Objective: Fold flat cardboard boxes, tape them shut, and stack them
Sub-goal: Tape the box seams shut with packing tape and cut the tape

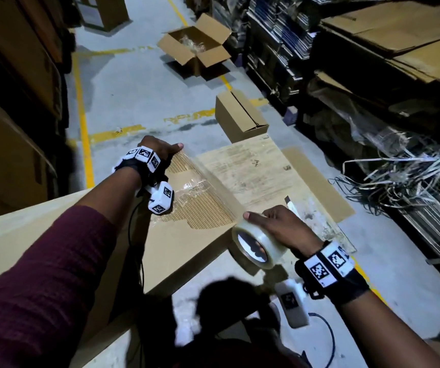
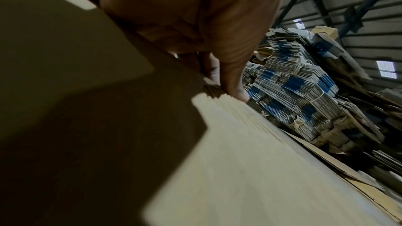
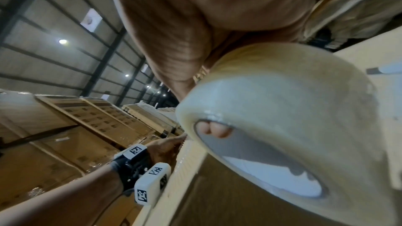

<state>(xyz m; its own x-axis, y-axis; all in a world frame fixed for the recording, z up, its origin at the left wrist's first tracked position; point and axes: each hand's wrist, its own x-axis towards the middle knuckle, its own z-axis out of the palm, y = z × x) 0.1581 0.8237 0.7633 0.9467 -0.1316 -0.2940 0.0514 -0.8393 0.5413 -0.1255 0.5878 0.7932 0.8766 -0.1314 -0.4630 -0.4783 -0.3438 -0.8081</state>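
A stretch of clear tape [image 1: 208, 179] runs taut across the top of the large cardboard box [image 1: 187, 251] that stands in front of the person, from its far corner toward the near right edge. The right hand [image 1: 282, 227] grips the tape roll [image 1: 253, 245] at that near edge, fingers curled through the core, where two fingertips [image 3: 214, 131] show inside the ring, and the thumb lies over the roll's outer face. The left hand [image 1: 157, 150] pins the tape's start at the far corner, fingers bent over the box edge and pressed close together, thumb flat on top.

By the look of it, this box is already folded and its sealing is midway: the strip is laid but not yet cut or smoothed down. A small knife [image 1: 290, 205] lies on the box top just beyond the right hand. On the floor beyond, one closed small box [image 1: 240, 115] stands and an open box [image 1: 195, 46] lies further off; no stack shows, so cutting, pressing and stacking appear to remain.
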